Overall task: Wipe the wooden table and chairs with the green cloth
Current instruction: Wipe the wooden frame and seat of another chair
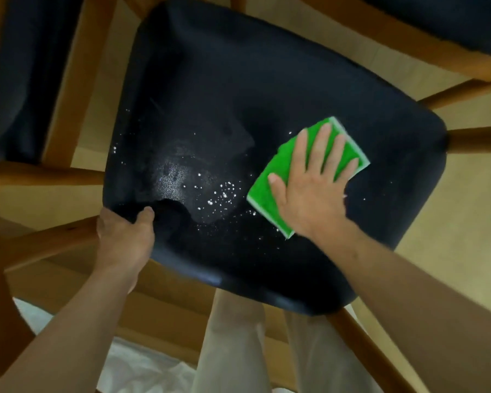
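Note:
I look straight down on a chair's dark padded seat [238, 95], set on a wooden frame. My right hand [312, 188] lies flat, fingers spread, pressing the folded green cloth [270, 191] onto the right half of the seat. My left hand [125, 236] grips the seat's near left edge, thumb on top. White droplets and a wet sheen [219, 194] speckle the seat between my hands.
Wooden legs and rungs [40, 245] stick out around the seat. A second dark-cushioned chair [26, 80] stands at the left, another [451, 21] at the top right. Light flooring [465, 236] lies beneath. My pale trousers [238, 350] are below the seat, white fabric [142, 367] beside them.

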